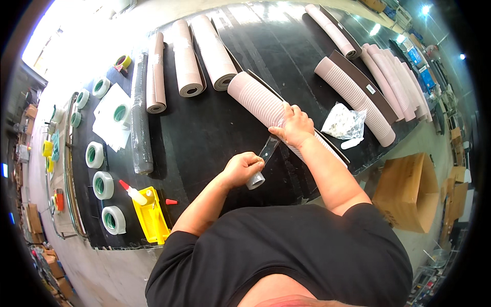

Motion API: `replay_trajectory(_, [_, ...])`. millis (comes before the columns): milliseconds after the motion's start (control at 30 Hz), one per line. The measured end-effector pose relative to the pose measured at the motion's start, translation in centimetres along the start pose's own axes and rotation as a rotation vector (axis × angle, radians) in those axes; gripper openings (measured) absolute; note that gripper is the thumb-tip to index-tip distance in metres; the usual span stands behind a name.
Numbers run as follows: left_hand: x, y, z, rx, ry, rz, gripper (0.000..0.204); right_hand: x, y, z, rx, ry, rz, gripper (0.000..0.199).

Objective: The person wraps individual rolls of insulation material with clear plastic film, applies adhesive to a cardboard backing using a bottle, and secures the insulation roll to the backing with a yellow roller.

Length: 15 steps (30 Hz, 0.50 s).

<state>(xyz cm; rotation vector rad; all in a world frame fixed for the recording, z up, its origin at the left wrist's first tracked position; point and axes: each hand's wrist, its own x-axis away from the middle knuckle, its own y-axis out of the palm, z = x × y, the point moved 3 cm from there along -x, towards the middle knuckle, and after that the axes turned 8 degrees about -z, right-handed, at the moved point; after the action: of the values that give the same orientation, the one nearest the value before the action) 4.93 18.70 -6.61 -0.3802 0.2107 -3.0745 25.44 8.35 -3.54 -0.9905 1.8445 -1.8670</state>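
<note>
A pale pink ribbed mat (pixel 254 98), rolled up with a dark inner side, lies slantwise on the black table in front of me. My right hand (pixel 295 128) is curled over its middle, gripping it, with the thumb by the end of a clear tape strip (pixel 269 147). That strip stretches taut down to a roll of clear tape (pixel 255 180), which my left hand (pixel 240 170) holds closed just above the tabletop. To the right of the mat lies a clear plastic bag (pixel 343 122) with small pale contents.
More rolled mats (pixel 190 61) lie at the back and right (pixel 358 97). On the left are a film-wrapped tube (pixel 140 117), several tape rolls (pixel 104 185), paper sheets (pixel 106 130), a yellow tray (pixel 149 215) and a red-tipped bottle (pixel 134 193). A cardboard box (pixel 401 192) stands beside the table.
</note>
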Motion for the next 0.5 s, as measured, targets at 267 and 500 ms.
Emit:
replay_trajectory(267, [11.1,-5.1,-4.5,-0.029,-0.063,0.288,0.010,-2.9,-0.9,4.1,-0.243,0.020,-0.127,0.118])
replay_trajectory(500, [10.3,-4.1,-7.0,0.000,-0.042,0.276,0.011,0.2,-2.5,2.3,-0.219,0.046,-0.198,0.128])
